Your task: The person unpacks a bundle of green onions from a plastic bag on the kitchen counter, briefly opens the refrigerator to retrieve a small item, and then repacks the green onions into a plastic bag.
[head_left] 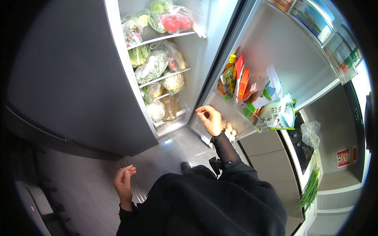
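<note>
My right hand [211, 118] is in front of the open refrigerator door [265, 35], near its lower hinge-side corner. Its fingers curl loosely around a gap, and I see nothing held; whether it touches the door is unclear. Behind the wrist, several eggs [229, 129] sit in the lowest door bin. My left hand [124, 184] hangs at the left, half curled and without anything in it, over the floor below the dark closed door [73, 73]. Inside the lit compartment, a cauliflower [173, 82], bagged leafy greens [152, 66] and bagged red produce [177, 22] rest on shelves.
The middle door bin [236, 98] holds a yellow-capped bottle [232, 59] and several packets, one a white-and-green bag [277, 113]. Cans [313, 20] stand in the upper bin. Right of the door, green onions [310, 185] hang over a counter edge. Grey tile floor [168, 150] lies below.
</note>
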